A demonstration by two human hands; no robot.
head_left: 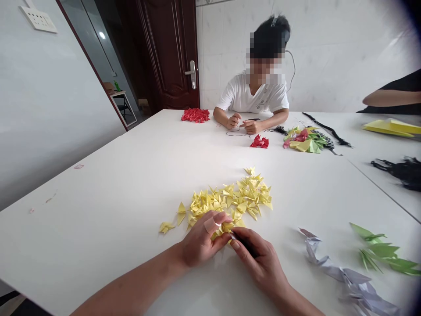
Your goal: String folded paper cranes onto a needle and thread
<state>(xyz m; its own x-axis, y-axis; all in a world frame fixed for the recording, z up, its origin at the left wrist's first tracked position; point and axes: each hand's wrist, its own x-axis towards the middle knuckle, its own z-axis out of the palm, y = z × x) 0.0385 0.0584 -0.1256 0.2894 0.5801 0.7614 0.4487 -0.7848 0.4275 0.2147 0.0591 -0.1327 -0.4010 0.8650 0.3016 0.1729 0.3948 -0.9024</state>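
Note:
My left hand, with a pale band around one finger, is closed on a yellow folded paper crane, partly hidden by the fingers. Close against it, my right hand grips a black-handled tool with a small metal tip. That tip is at the crane and the left thumb; its exact kind is hidden by my fingers. Just beyond both hands spreads a pile of yellow paper cranes. A couple of single cranes lie to the left of the pile.
On the white table, strings of lilac and green paper cranes lie at right. Across sits a person handling thread, near red cranes and a multicoloured heap. Black cords and yellow paper are farther right.

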